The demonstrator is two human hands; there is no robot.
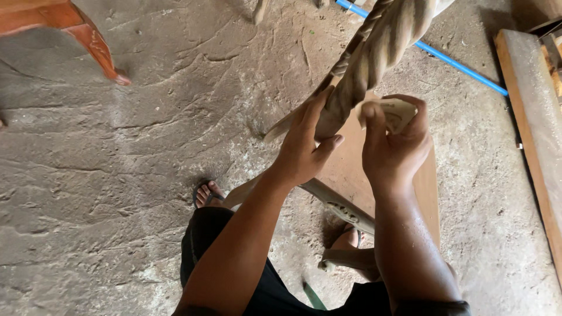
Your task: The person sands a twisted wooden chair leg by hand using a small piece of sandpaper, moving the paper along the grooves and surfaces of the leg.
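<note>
A twisted, rope-carved wooden post [380, 44] rises from the middle of the view toward the top right. My left hand [304, 146] wraps around its lower end. My right hand [395, 143] is just beside the post and pinches a folded piece of pale sandpaper [398, 111]. Below my forearms lies a carved pale wooden rail [342, 208], part of the same unfinished furniture piece.
A flat brown board [351, 169] lies on the rough dirt floor [146, 175] under the post. A blue pipe [456, 61] runs across the upper right. A long plank [535, 117] lies along the right edge, a reddish furniture leg [96, 50] stands upper left. My sandalled foot [206, 193] rests on the floor.
</note>
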